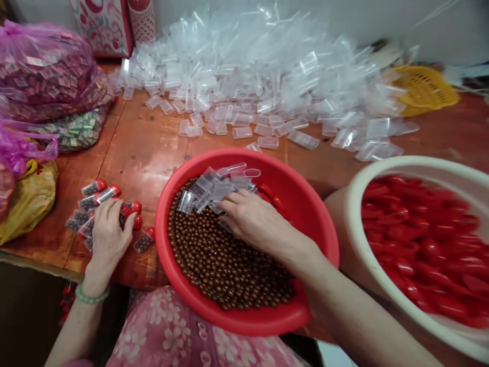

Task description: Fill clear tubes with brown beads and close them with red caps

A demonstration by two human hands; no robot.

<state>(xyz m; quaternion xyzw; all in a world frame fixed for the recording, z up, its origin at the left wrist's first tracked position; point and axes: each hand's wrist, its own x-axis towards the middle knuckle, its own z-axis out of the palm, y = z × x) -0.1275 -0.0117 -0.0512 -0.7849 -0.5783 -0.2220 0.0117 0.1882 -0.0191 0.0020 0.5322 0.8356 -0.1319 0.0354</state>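
My left hand (110, 229) rests over a cluster of clear tubes with red caps (93, 187), filled with dark beads. Its fingers curl down and, with the thumb, close around a capped tube (124, 211); the palm side is hidden. Another capped tube (145, 240) lies just to its right. My right hand (248, 216) reaches into a red basin (329, 244), fingers bent onto a heap of empty clear plastic tubes (208, 181), closed on one whose shape is partly hidden. Small round brown beads (229, 270) fill much of the basin, with several red caps (273, 196) behind my wrist.
A large pile of clear tubes (260, 76) covers the back of the wooden table (141, 137). At right stands a cream tub (355, 204) of red caps (431, 255). Pink bags (46, 66) and a yellow bag (32, 199) are left; a yellow basket (428, 86) sits back right.
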